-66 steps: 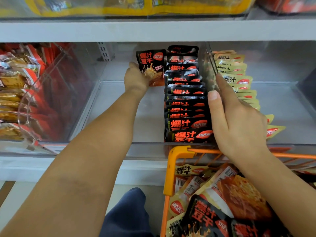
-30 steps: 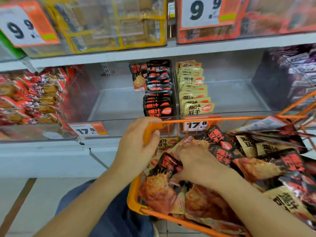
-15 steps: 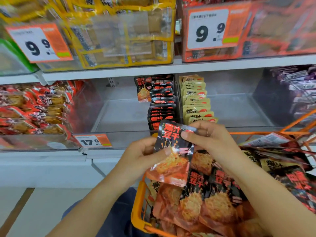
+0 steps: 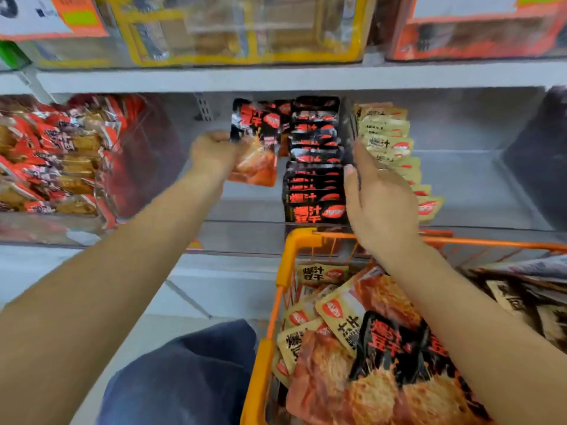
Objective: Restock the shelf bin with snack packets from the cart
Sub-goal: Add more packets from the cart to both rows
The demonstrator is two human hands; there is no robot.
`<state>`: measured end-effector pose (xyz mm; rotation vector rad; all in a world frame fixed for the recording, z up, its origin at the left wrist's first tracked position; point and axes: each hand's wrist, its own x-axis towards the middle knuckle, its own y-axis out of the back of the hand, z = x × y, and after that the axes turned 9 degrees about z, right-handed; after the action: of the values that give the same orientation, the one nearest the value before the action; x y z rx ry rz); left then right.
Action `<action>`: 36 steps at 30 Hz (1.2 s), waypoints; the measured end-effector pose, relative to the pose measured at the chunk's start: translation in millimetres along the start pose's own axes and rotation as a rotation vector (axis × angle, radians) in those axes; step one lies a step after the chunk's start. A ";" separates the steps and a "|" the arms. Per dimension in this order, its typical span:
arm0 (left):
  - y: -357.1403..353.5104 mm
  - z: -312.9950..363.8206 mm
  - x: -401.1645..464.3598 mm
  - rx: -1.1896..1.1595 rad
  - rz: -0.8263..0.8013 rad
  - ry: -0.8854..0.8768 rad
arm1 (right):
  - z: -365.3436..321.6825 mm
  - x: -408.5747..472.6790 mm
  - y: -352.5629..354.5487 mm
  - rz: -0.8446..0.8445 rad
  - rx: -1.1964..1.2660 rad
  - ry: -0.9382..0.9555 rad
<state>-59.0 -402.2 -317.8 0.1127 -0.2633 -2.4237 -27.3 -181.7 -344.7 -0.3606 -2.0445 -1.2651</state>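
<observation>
Our left hand [image 4: 214,153] grips a black-and-red snack packet [image 4: 256,142] at 11 o'clock, held upright inside the clear shelf bin [image 4: 245,210], just left of the row of black packets [image 4: 314,167]. Our right hand [image 4: 379,204], fingers straight and holding nothing, rests against that row's right side. The orange cart [image 4: 294,250] of packets sits at 5 o'clock

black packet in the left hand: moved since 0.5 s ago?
Yes. The left hand has carried the black packet from above the orange cart up into the shelf bin, left of the black packet row.
</observation>
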 end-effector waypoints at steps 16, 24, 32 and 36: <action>-85.0 -50.4 86.1 0.564 0.118 -0.054 | -3.1 -4.9 -6.4 0.060 -0.020 0.009; -90.7 -52.1 82.6 0.526 0.047 -0.120 | -2.1 -6.6 -7.8 0.097 -0.048 0.033; -56.9 15.4 23.5 0.234 0.143 -0.370 | -3.1 -5.7 -9.5 0.150 0.005 0.005; -12.1 24.8 -88.6 0.159 -0.072 -0.713 | -1.6 -6.0 6.7 0.006 0.302 -0.041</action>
<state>-3.0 -331.7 -295.3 -0.6933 -0.7768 -2.4243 -18.6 -179.2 -343.8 -0.2520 -2.2258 -0.9321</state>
